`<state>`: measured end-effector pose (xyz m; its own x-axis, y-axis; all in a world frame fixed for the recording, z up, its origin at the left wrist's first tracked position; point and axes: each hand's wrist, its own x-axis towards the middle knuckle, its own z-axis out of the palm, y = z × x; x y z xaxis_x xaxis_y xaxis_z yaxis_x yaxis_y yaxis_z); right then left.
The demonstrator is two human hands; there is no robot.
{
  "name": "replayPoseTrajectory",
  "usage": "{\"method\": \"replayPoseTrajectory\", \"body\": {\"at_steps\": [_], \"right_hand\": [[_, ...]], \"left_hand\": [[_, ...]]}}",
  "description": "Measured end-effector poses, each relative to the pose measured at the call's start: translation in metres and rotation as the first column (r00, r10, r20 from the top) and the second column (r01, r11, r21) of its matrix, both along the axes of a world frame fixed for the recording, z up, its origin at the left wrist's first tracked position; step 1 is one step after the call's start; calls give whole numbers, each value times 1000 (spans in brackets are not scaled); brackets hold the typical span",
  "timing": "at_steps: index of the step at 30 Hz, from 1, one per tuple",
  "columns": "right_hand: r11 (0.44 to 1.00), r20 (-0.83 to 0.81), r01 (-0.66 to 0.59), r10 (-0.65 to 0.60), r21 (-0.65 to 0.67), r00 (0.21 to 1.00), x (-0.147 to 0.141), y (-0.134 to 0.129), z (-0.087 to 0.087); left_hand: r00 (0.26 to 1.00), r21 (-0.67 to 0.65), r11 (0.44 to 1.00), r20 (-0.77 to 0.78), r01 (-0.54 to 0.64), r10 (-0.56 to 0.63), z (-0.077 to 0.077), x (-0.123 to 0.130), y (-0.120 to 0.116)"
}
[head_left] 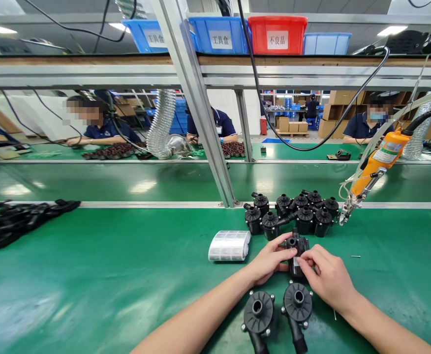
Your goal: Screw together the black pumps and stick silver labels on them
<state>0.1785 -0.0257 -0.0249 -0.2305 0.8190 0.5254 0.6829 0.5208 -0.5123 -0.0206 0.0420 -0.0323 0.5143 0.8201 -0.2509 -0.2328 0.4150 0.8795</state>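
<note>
Labelling seems unfinished: held pump (302, 245) is clamped by left fingers (286, 254), white label (295, 262) pinched by right fingers (305, 268); rear pumps (304, 216), twelve o'clock, cannot be judged.

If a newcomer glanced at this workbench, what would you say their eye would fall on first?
Probably the bright orange tool, slanting over the green bench on the right, or the red bin between blue bins on the overhead shelf. Nearer, the left hand holds a black part, with the right hand at the pale label on it.
</note>
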Motion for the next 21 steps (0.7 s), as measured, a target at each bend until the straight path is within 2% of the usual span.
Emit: {"method": "replayPoseTrajectory", "body": {"at_steps": [3, 5, 7, 10, 13, 15, 18, 19, 20, 21], "right_hand": [[996, 21, 89, -89, -18, 996, 9, 3, -1], [980, -28, 142, -148, -142, 989, 12, 6, -2], [952, -48, 138, -156, -273, 986, 10, 10, -3], [926, -50, 92, -118, -367, 992, 1, 14, -4], [914, -105, -24, -20, -406, 994, 0, 15, -5], [892, -122, -132, 87, -433, 989, 7, 13, -7], [875, -126, -259, 227, -408, 966, 20, 13, -11], [883, -133, -273, 240, -382, 962, 23, 15, -12], [895, -145, -270, 233, -354, 962, 24, 17, -12], [910, -156, -252, 211, -330, 965, 22, 20, -9]], "left_hand": [[1000, -18, 1000, 26, 9, -8, 2, -2, 0], [1000, -22, 1000, 30, 7, -6, 2, -2, -1], [1000, 15, 1000, 9, 0, -1, 3, 0, -3], [998, 229, 973, -58, 31, -18, 6, 3, -5], [981, 467, 872, -183, 148, -68, 19, -6, -5], [947, 514, 808, -282, 287, -156, 35, -22, -2], [821, 446, 701, -427, 556, -380, 67, -64, 6], [782, 421, 681, -493, 598, -382, 76, -80, 10], [760, 414, 689, -570, 595, -313, 85, -97, 15], [743, 432, 715, -644, 549, -181, 91, -114, 20]]}}
